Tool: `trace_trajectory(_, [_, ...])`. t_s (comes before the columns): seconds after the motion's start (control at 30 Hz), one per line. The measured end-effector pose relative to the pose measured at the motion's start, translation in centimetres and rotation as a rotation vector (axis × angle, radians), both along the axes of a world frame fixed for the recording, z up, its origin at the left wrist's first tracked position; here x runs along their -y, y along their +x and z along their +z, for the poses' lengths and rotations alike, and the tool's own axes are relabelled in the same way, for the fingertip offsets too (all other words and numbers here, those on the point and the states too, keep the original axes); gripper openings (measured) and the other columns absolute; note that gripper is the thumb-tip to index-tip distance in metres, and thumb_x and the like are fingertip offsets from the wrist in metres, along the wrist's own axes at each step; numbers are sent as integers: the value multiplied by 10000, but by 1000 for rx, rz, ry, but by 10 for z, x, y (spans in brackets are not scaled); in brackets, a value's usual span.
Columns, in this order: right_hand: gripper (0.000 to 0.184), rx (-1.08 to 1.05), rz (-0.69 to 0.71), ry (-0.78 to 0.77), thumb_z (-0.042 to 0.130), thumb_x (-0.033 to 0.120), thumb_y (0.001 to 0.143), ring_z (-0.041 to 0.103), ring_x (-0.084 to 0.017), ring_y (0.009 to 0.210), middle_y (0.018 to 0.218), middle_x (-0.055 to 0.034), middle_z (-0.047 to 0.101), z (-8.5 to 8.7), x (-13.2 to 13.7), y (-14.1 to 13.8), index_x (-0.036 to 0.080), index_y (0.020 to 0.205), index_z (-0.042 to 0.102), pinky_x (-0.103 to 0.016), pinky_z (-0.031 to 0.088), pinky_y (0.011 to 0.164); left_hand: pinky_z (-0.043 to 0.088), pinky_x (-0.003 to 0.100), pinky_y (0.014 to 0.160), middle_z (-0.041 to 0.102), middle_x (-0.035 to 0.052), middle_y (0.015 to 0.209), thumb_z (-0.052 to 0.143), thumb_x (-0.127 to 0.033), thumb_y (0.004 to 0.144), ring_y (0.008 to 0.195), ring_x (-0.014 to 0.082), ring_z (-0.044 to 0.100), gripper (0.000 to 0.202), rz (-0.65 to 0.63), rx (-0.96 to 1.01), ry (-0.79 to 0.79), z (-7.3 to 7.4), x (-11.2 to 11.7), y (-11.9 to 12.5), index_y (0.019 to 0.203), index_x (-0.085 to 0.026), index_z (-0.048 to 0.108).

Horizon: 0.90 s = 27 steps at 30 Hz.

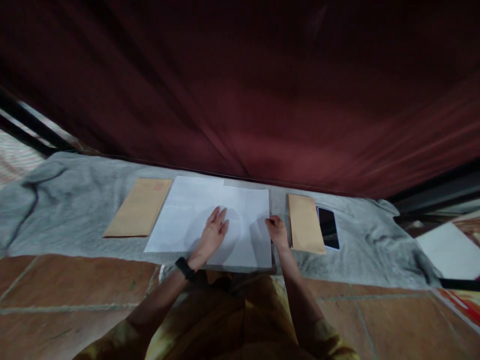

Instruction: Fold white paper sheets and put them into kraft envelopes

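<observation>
A dark red curtain (240, 115) backs a grey cloth (90, 175), which carries the items I view remotely. Left to right: a left brown envelope (137, 207) lies flat; beside it, a left white sheet (172, 215). My left hand (212, 234), fingers spread and holding nothing, is over the zone where this meets the right white sheet (243, 245). My right hand (278, 232), fingers curled, is at that sheet's right edge; I cannot tell whether it grips. Next: a right brown envelope (305, 222), then a phone (329, 227).
</observation>
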State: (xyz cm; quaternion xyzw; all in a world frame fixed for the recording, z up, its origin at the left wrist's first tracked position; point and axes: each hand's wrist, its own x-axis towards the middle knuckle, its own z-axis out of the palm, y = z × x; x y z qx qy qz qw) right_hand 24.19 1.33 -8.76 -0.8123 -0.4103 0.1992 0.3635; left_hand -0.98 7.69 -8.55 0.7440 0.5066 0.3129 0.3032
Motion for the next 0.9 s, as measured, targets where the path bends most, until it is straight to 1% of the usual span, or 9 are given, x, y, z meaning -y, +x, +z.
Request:
trace_trajectory(0.1, [195, -53, 5, 19, 539, 316, 796, 642, -189, 692, 713, -27, 699, 2, -1, 1, 198, 790, 695, -257, 462, 649, 475, 458, 1100, 650, 126, 1343, 669, -297, 805, 1258, 283, 599, 423, 213, 277, -274, 8, -16, 3, 1210, -175, 688])
trace_trajectory(0.17, [200, -96, 8, 34, 536, 317, 795, 637, -189, 701, 709, -22, 692, 2, -2, 3, 195, 793, 695, -263, 467, 661, 521, 432, 1004, 711, 118, 1170, 701, -283, 760, 1091, 258, 670, 429, 303, 361, -379, 16, -26, 7, 1169, -155, 686])
trace_trajectory(0.27, [184, -167, 13, 55, 547, 315, 785, 619, -185, 685, 665, -4, 665, 3, -4, 7, 197, 772, 688, -269, 463, 653, 550, 328, 758, 719, 56, 907, 720, -305, 731, 793, 179, 679, 492, 332, 414, -445, 25, -36, 11, 1190, -140, 647])
trace_trajectory(0.37, [151, -240, 6, 82, 568, 312, 748, 577, -173, 629, 592, 19, 609, 5, -4, 9, 199, 703, 659, -274, 441, 619, 440, 242, 544, 625, -33, 667, 759, -361, 667, 556, 118, 571, 535, 340, 466, -518, 32, -42, 13, 1136, -133, 645])
trace_trajectory(0.53, [226, -387, 12, 156, 617, 418, 690, 532, -154, 590, 567, 24, 578, 18, -6, 6, 200, 631, 597, -267, 421, 587, 309, 219, 449, 512, -74, 501, 791, -400, 532, 431, 85, 432, 429, 267, 512, -594, 52, -46, 17, 844, -131, 673])
trace_trajectory(0.63, [304, -475, 35, 215, 630, 487, 673, 561, -160, 627, 646, 6, 635, 40, -16, 9, 188, 726, 632, -265, 442, 601, 363, 221, 498, 577, -37, 541, 809, -359, 479, 501, 97, 497, 348, 182, 532, -577, 76, -55, 22, 712, -143, 665])
trace_trajectory(0.7, [332, -511, 50, 264, 646, 504, 665, 569, -154, 649, 691, 13, 652, 62, -28, 15, 192, 780, 642, -263, 456, 627, 386, 217, 533, 620, -20, 588, 810, -328, 481, 565, 108, 537, 310, 134, 544, -539, 100, -68, 26, 697, -150, 677])
trace_trajectory(0.77, [320, -574, 71, 360, 683, 489, 651, 561, -144, 646, 703, 27, 650, 90, -41, 23, 205, 791, 634, -252, 452, 620, 395, 213, 544, 635, -21, 612, 813, -307, 509, 594, 110, 545, 270, 98, 556, -477, 128, -81, 30, 696, -164, 682])
trace_trajectory(0.9, [267, -634, 101, 588, 725, 414, 655, 527, -124, 584, 665, 57, 632, 151, -60, 36, 217, 800, 615, -235, 436, 577, 439, 207, 581, 639, -37, 651, 787, -284, 629, 604, 97, 556, 207, -13, 628, -164, 186, -97, 34, 745, -177, 652])
